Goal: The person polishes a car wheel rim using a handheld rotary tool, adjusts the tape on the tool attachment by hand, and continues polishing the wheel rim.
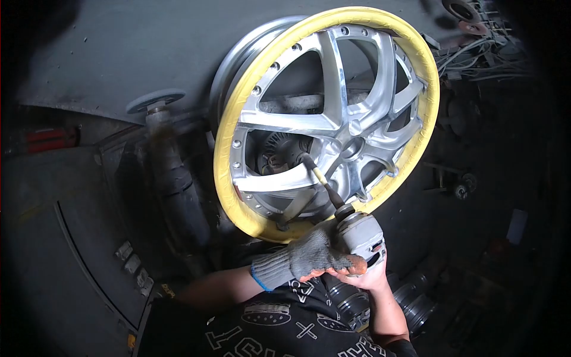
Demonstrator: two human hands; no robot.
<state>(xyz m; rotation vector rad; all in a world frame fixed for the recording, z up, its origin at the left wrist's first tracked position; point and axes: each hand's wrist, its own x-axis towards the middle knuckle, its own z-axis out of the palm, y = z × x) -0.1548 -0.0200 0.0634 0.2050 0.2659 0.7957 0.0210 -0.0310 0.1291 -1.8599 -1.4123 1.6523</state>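
So the gloved left hand [312, 256] and the bare right hand [372, 276] are both clamped on the same power tool [358, 229], pressed close together around its body. My read: two hands to steady it, with the long shaft [334, 194] letting the tip [307, 159] get in among the spokes while the fingers stay back from it. Much of the right hand is hidden behind the tool, so I can't tell its exact finger placement.

The wheel [291, 122] is just beyond and above both hands, tilted, face towards the wearer. The tip is at the edge of a lower spoke [270, 182]; can't say if it's actually touching. Yellow wrap [223, 143] goes right round the lip, probably to save it from scratches. No clue what's holding the wheel up. More rims [416, 303] sit below, near the right forearm.
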